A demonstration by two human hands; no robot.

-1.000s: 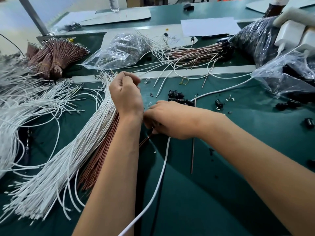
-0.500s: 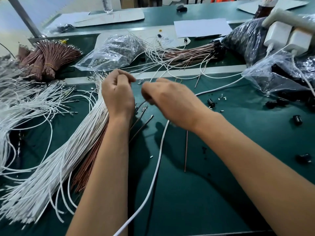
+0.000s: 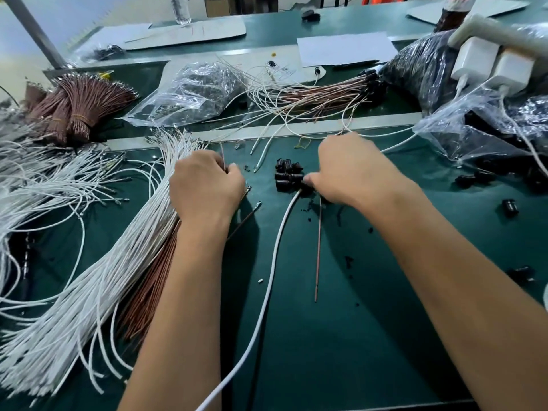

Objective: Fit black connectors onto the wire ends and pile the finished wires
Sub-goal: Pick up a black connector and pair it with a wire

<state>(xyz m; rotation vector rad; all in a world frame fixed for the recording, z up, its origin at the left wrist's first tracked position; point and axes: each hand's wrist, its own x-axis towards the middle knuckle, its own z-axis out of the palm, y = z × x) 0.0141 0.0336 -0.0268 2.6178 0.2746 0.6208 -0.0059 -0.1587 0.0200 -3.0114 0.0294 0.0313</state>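
My left hand [image 3: 204, 185] is curled around a few thin wires [image 3: 252, 210]; their metal-tipped ends stick out to its right, and a brown one pokes up above the knuckles. My right hand [image 3: 350, 170] is at the small heap of black connectors [image 3: 286, 173] in the middle of the green mat. Its thumb and fingertips pinch a connector at the heap's right edge. A big fan of white wires [image 3: 118, 247] with brown wires [image 3: 148, 289] beneath lies under my left forearm. Wires with black connectors fitted [image 3: 326, 94] are piled at the back.
A thick white cable [image 3: 274, 256] and a loose brown wire [image 3: 318, 250] lie between my arms. Tied brown bundles [image 3: 80, 105] sit back left, beside a clear bag [image 3: 189, 93]. Plastic bags [image 3: 489, 129], white chargers [image 3: 492, 66] and stray connectors [image 3: 510, 207] crowd the right.
My right hand has left the left hand and moved forward and right to the connector heap. My left hand still holds its wires and has shifted slightly forward.
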